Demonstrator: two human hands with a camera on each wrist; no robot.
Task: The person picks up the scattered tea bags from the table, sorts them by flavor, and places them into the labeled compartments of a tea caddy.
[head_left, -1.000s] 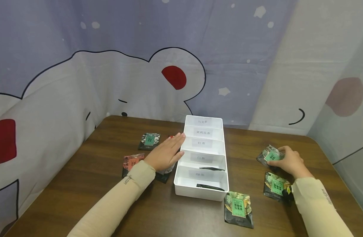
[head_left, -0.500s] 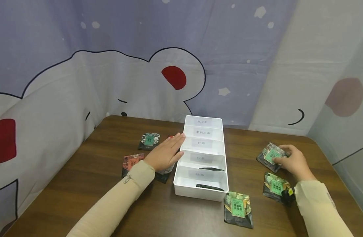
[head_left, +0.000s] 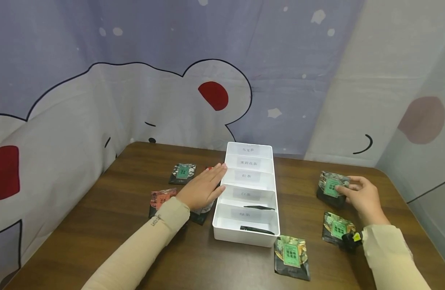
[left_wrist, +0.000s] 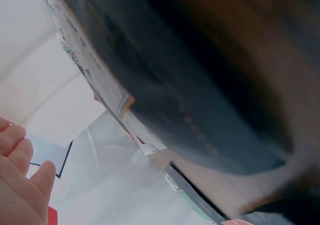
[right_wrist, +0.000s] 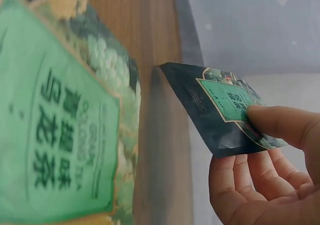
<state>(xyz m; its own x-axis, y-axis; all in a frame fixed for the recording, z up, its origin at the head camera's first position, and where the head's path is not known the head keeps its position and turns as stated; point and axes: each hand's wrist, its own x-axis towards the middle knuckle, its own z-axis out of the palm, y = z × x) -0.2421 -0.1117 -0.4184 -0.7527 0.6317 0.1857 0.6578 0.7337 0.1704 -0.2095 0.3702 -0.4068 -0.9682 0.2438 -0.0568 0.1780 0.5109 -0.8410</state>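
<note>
My right hand (head_left: 365,199) pinches a dark tea packet (head_left: 329,191) with a green label, thumb on its front and fingers behind. In the right wrist view this tea packet (right_wrist: 200,107) is tilted, one corner close to the wooden surface. Below it lies a grape oolong tea packet (head_left: 336,229), which looms large at the left of the right wrist view. My left hand (head_left: 204,187) has its fingers straight, the tips at the left rim of a white divided box (head_left: 244,237); whether they touch it I cannot tell. The box's compartments carry paper labels, and its two nearest hold dark packets.
Another grape oolong packet (head_left: 291,257) lies by the box's front right corner. Left of the box are a green-labelled packet (head_left: 182,172), a red-labelled packet (head_left: 161,198) and others partly under my left hand. A patterned curtain (head_left: 280,80) hangs behind the wooden table (head_left: 99,225).
My right hand has shifted its grip to the right edge of the packet and turned the packet more upright, its label facing me. The left hand has stayed in place.
</note>
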